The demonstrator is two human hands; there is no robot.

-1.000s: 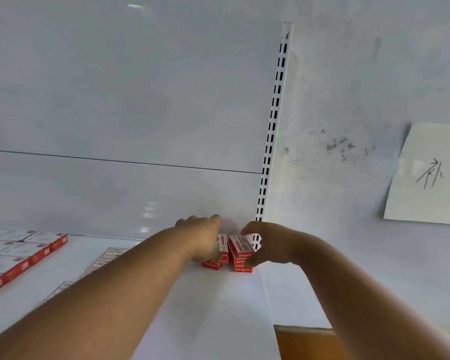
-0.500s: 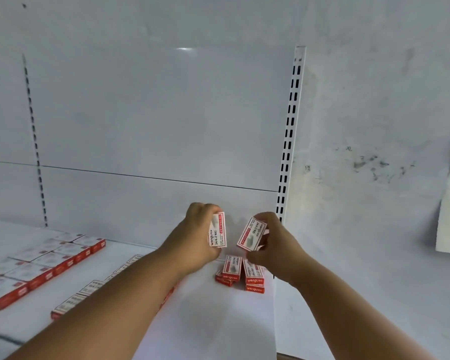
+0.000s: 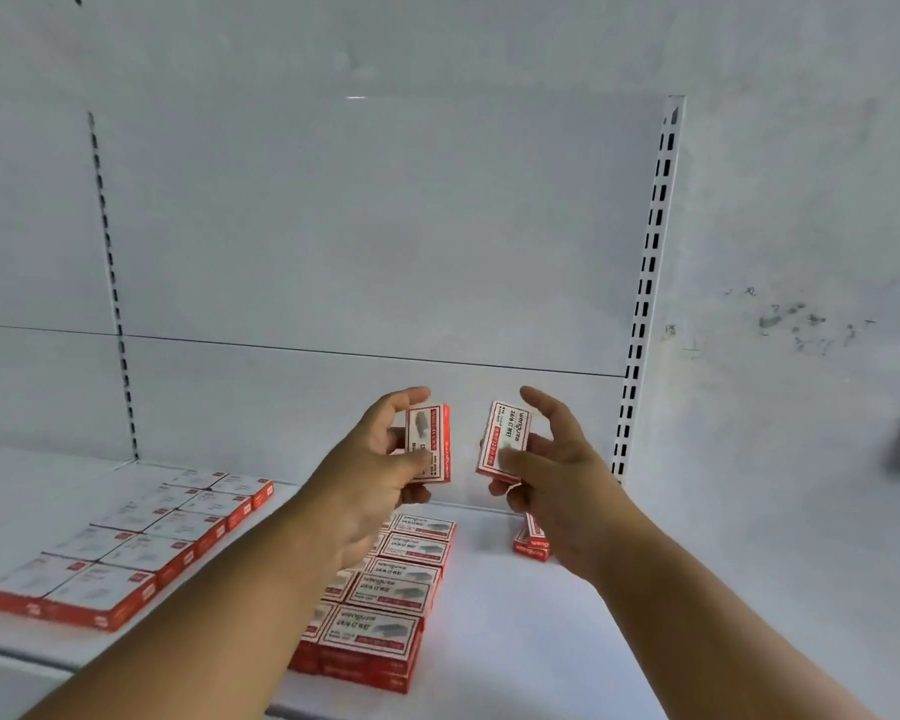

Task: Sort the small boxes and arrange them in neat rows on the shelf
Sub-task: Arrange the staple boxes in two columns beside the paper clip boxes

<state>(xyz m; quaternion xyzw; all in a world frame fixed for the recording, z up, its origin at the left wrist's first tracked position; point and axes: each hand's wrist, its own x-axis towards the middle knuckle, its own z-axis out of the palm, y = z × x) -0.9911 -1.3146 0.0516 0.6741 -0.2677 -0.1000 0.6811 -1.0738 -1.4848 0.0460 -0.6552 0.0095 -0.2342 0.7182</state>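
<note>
I hold one small box in each hand above the white shelf point(image 3: 515, 615): my left hand point(image 3: 380, 475) has its fingers clamped on the left box point(image 3: 430, 443), my right hand point(image 3: 557, 470) pinches the right box point(image 3: 505, 441) between thumb and curled fingers, forefinger stretched above it. Both boxes are upright, faces turned toward me, well clear of the shelf.

Below, a middle stack of boxes point(image 3: 385, 600) runs front to back in a double row, a small pile point(image 3: 532, 543) sits near the slotted upright point(image 3: 645, 283), and a flat block of boxes point(image 3: 136, 537) lies at the left.

To do this well, I judge each box should be read, matched to its kind, then laid flat with edges flush against a neighbour.

The boxes look like thin glossy card, white tops with red borders and sides, crisp-cornered and light; the shelf is smooth painted metal, likely slippery.
</note>
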